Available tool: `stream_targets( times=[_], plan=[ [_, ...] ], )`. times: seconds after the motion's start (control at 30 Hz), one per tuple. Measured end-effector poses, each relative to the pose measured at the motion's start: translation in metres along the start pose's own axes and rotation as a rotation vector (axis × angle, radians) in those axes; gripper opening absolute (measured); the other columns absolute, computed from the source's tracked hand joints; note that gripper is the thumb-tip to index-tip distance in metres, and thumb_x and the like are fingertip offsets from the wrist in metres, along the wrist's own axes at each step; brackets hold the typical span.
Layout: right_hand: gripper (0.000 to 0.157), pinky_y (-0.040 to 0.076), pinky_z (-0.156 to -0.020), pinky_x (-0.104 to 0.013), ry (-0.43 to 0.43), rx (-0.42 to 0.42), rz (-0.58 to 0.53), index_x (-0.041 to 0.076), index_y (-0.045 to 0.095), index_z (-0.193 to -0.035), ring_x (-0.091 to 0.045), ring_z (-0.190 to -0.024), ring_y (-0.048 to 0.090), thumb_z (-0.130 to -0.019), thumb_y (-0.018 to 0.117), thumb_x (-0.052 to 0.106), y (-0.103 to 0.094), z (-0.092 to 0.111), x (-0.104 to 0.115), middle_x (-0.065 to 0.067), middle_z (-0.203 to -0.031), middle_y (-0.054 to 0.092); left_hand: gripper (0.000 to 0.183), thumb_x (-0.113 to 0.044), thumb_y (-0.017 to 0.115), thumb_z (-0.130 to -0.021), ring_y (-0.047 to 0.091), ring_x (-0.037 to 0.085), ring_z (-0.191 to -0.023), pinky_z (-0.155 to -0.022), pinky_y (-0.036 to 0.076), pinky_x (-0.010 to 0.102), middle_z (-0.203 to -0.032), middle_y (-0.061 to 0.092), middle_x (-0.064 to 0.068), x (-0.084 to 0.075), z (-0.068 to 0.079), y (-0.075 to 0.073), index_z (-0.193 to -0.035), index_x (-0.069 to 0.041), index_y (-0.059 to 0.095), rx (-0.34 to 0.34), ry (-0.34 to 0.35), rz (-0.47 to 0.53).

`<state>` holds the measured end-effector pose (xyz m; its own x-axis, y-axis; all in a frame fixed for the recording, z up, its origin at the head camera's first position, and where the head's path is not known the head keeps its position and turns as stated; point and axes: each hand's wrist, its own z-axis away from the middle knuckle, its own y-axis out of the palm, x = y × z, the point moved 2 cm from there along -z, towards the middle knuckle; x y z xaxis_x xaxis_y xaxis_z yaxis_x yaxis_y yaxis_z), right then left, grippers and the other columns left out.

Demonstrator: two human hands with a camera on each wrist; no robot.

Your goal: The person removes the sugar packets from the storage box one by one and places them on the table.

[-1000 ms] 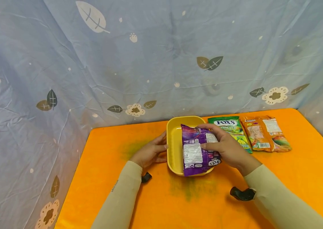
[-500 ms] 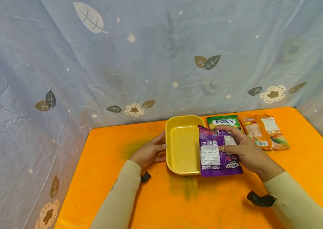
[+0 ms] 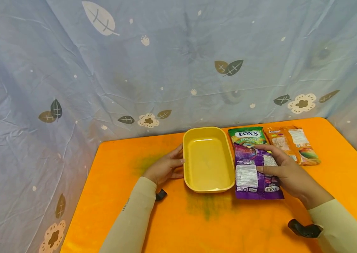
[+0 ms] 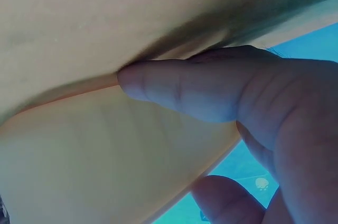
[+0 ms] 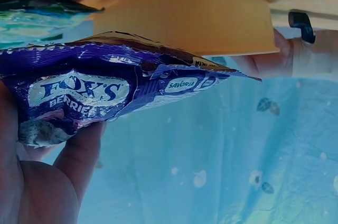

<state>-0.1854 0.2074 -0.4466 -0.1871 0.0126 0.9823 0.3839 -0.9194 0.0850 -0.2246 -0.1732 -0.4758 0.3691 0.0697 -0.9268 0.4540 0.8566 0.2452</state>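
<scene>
A purple Fox's candy bag (image 3: 252, 174) lies just right of the yellow tray (image 3: 197, 188), its top edge over the lower end of a green Fox's bag (image 3: 248, 135). My right hand (image 3: 265, 160) pinches the purple bag, thumb on top and fingers beneath (image 5: 79, 155); the bag's label (image 5: 84, 89) fills the right wrist view. My left hand (image 3: 178, 162) rests against the tray's left wall with fairly straight fingers. In the left wrist view the thumb (image 4: 185, 86) presses on the tray wall (image 4: 105, 150). The tray holds nothing.
Two orange snack bags (image 3: 293, 144) lie side by side at the back right of the orange table (image 3: 118, 196). A blue patterned cloth (image 3: 166, 63) hangs behind and to the left. The table's right edge runs near the orange bags.
My right hand has carried the purple bag from over the tray rightward, to beside the tray and partly over the green bag. The left hand stayed on the tray.
</scene>
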Motion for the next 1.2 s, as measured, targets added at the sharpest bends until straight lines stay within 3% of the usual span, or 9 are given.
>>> stream_targets(
  times=[0.5,0.8,1.2],
  plan=[
    [0.067,0.052,-0.079,-0.052,0.013,-0.049,0.023,0.022,0.027,-0.151,-0.032,-0.100,0.061,-0.095,0.060,0.007,-0.023,0.013,-0.014,-0.017,-0.136,0.032,0.067,-0.012,0.048,-0.101,0.039,0.033,-0.131,-0.091,0.045,0.053,-0.157,0.019,0.002,0.001,0.000,-0.001,-0.154,-0.034,0.014,0.022,0.000,0.002],
    [0.065,0.051,-0.076,-0.056,0.051,-0.016,0.037,0.021,0.027,-0.150,-0.040,-0.097,0.061,-0.095,0.059,0.009,-0.022,0.016,-0.028,-0.021,-0.126,0.043,0.066,-0.010,0.046,-0.101,0.039,0.033,-0.131,-0.090,0.046,0.052,-0.157,0.018,0.004,0.001,-0.001,-0.001,-0.154,-0.033,0.014,0.019,0.002,0.008],
    [0.064,0.052,-0.074,-0.056,0.103,-0.023,0.073,0.022,0.029,-0.149,-0.046,-0.096,0.061,-0.094,0.062,0.014,-0.022,0.017,-0.041,-0.027,-0.130,0.040,0.067,-0.010,0.047,-0.101,0.040,0.033,-0.130,-0.089,0.046,0.052,-0.157,0.018,0.002,0.001,-0.001,0.000,-0.154,-0.033,0.014,0.016,-0.001,0.005]
  ],
)
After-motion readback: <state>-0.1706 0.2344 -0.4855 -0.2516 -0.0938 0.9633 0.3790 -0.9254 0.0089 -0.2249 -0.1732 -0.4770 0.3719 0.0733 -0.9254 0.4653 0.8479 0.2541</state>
